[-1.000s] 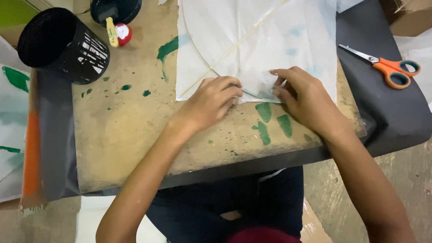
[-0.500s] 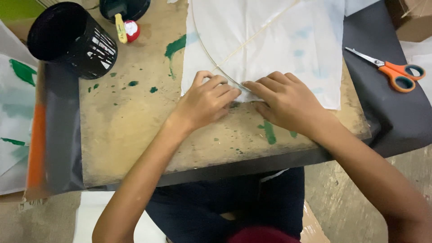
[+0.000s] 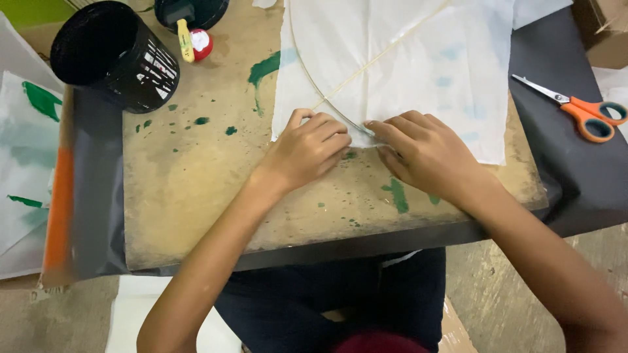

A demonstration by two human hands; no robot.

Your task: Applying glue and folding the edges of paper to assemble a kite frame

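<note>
**Both hands pressing the near edge of a white paper sheet**

The left hand lies palm down with its fingers curled together, fingertips pressing on the near edge of the white paper sheet. The right hand lies just beside it, fingers stretched flat and close together, their tips meeting the same edge where a thin curved stick reaches it. Neither grip pinches anything; both press down flat.

The sheet lies on the far middle of the bench, with a second, straight thin stick running slantwise across it and crossing the curved one. The bench top is a worn brown board spotted with green paint, one smear of which lies just near the right hand.

Far left stands a black tub, and beside it a small red and white ball. Orange-handled scissors lie well apart on the dark surface to the right. White paper with green marks lies at the left edge.
</note>
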